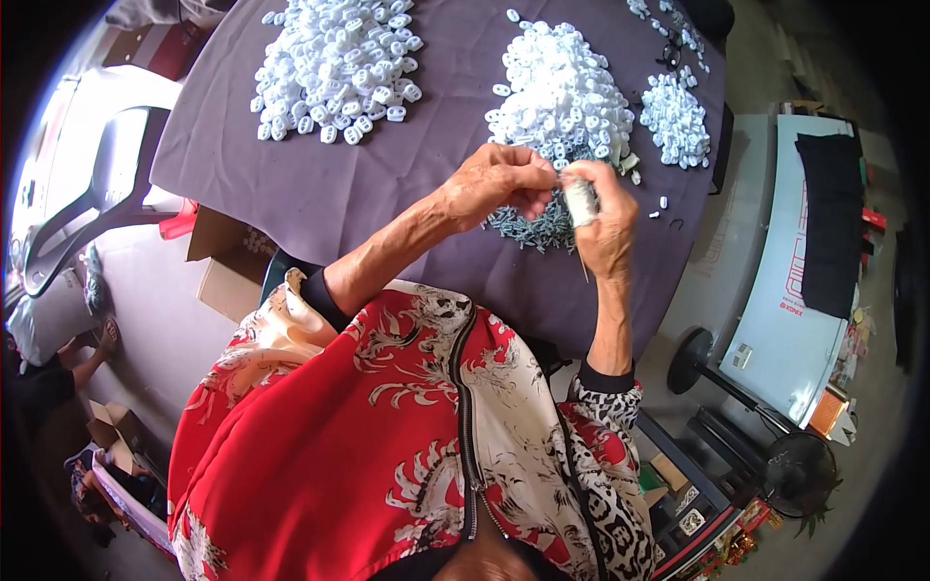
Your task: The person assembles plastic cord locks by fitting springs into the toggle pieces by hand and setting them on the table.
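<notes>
My left hand is closed, thumb and fingertips pinched together over the middle of the table. Whatever sits in that pinch is too small to name. Fingertip to fingertip with it, my right hand is curled closed around a whitish wrapped piece, and a thin stick-like end shows below the fist. Under and behind the hands lies a heap of grey screws. Beyond it rises a large pile of small white oval plastic parts with holes, partly hidden by my hands.
A second white pile lies far left on the dark tablecloth, a smaller one far right. A cardboard box stands left of the table. At right are a long white carton and a black fan. Another person's arm shows far left.
</notes>
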{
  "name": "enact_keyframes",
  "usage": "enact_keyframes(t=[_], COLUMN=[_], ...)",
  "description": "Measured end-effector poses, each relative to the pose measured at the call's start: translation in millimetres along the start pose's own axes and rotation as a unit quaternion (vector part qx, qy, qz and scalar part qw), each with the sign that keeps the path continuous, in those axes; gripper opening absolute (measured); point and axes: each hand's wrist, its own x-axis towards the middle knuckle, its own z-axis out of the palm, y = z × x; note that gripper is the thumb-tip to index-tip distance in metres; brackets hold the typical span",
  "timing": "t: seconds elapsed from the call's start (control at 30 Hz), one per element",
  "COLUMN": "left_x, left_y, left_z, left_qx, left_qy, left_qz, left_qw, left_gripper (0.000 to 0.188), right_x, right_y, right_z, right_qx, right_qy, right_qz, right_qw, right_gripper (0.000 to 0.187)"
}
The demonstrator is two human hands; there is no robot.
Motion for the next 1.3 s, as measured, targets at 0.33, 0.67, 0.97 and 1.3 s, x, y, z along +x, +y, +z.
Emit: enact_keyframes(t=[0.33,0.67,0.97,1.3], left_x=[23,-19,-30,10], left_y=[9,-27,-31,-13], left_z=[-20,-38,-35,-55], left_qx=[0.551,0.731,0.708,0.689], left_qy=[0.038,0.039,0.064,0.231], left_qz=[0.224,0.231,0.266,0.272], left_qw=[0.803,0.641,0.651,0.631], left_gripper=[0.017,0.019,0.016,0.013], right_x=[-6,-13,-15,-17], right_y=[9,14,13,13], right_z=[0,10,13,14], right_qx=[0.057,0.062,0.042,0.032], right_qy=[-0.024,-0.047,-0.068,-0.074], right_qz=[0.092,0.109,0.085,0.087], right_qw=[0.994,0.991,0.993,0.993], right_gripper=[0.01,0.009,0.008,0.008])
